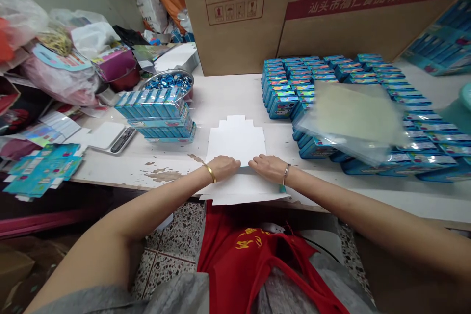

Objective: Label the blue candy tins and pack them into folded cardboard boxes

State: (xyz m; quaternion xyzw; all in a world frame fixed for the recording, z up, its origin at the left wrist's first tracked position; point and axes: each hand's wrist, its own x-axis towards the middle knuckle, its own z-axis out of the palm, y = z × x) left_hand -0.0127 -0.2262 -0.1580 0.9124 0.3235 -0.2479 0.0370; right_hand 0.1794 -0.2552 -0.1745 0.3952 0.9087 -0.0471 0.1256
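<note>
A flat white carton blank (pixel 236 138) with notched edges lies in front of me, its near part reaching over the table's front edge. My left hand (pixel 223 167) and my right hand (pixel 268 168) meet at its middle, fingers curled and closed on the card along a crease. A thin blue strip shows between the hands. The fingertips' undersides are hidden. To the left stands a stack of wrapped blue box packs (pixel 158 115). On the right, rows of small blue boxes (pixel 281 91) stand under a pile of clear plastic sheets (pixel 356 117).
A large cardboard carton (pixel 235 44) stands at the back. Behind the wrapped packs is a metal bowl (pixel 189 89) of blue pieces. A white scale (pixel 106 136) and printed blue carton blanks (pixel 44 169) lie at the left, near plastic bags (pixel 61 76).
</note>
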